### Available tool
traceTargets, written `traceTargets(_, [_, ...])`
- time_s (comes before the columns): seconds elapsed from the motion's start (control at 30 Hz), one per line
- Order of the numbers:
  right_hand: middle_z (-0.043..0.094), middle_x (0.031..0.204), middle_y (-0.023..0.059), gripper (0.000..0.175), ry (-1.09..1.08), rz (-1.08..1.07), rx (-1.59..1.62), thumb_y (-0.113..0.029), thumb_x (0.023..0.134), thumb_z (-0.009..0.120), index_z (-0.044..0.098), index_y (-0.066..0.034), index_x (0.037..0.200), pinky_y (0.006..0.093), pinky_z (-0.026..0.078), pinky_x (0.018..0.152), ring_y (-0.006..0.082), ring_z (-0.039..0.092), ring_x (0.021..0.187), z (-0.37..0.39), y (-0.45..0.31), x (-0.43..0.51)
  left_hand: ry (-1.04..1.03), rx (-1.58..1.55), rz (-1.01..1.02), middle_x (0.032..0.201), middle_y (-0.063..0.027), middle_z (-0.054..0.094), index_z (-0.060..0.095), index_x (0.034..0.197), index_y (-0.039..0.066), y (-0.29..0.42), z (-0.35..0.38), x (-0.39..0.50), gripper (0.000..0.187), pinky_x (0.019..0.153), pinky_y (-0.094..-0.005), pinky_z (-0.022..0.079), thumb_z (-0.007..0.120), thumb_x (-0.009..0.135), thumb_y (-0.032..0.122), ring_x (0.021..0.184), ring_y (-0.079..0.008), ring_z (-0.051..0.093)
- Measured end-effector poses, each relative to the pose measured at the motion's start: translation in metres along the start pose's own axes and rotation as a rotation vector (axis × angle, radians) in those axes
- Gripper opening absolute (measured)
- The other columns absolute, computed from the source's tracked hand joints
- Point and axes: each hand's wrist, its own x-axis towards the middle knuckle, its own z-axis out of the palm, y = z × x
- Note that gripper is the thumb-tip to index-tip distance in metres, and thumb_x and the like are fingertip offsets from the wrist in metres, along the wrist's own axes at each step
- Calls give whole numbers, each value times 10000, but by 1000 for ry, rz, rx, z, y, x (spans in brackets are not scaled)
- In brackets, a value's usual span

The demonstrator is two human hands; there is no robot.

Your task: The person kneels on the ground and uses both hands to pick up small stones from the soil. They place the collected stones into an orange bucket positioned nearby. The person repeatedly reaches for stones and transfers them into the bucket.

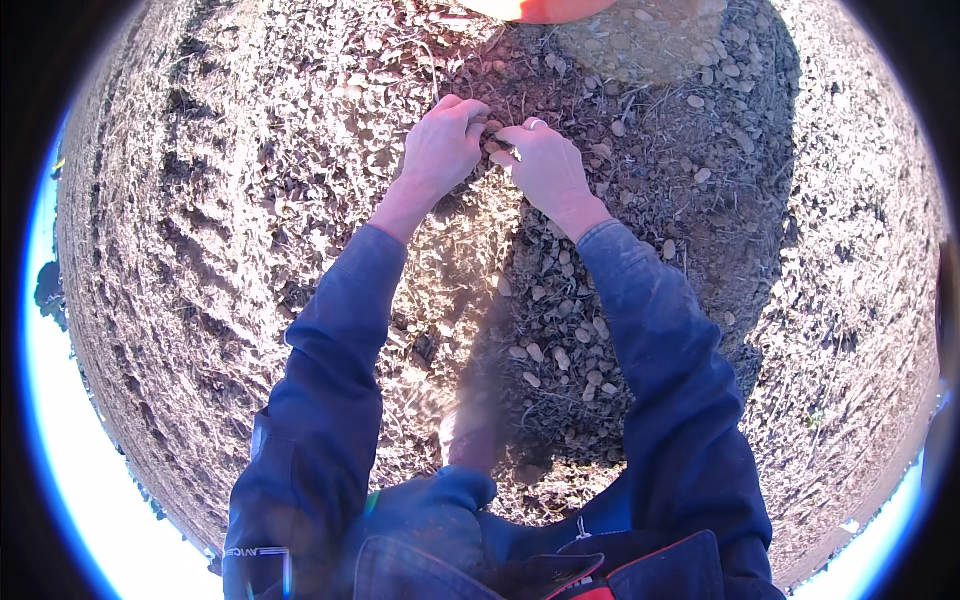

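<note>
Both bare hands reach down to dry, littered ground and nearly meet. My left hand point(444, 146) has its fingers bent downward, and its fingertips lie among brown leaf litter. Close beside it, my right hand point(553, 169), with a ring on one finger, has its thumb and forefinger slightly parted next to brown peanut pods point(493, 135). Whether either hand grips a pod is not clear. More peanut pods point(561, 358) lie scattered in the shade below my right forearm. A single pale peanut pod point(618, 128) rests right of my right hand.
A red-orange rounded object point(566, 9) is cut off by the top edge. Several peanut pods point(731, 70) lie at upper right. My leg point(427, 510) is at the bottom. Sunlit dry plant litter point(225, 300) spreads to the left.
</note>
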Motion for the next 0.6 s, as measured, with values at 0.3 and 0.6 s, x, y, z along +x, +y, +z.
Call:
traceTargets(0.3, [608,783,-5,105,-67,473,1088,-84,810,623,680,-19,869,243,447,539,77,551,573,-31,9,3,-60,-196,-8,801,-30,578,602,907,56,-19,-9,20,164,630,-273,455,684,779,117,707,-154,568])
traceTargets(0.6, [622,799,138,169,40,147,-39,-251,786,663,683,-100,860,421,507,612,310,647,683,-3,-8,32,-288,-408,-247,684,45,557,645,902,81,-28,-29,37,197,512,-196,358,714,819,245,571,-41,480])
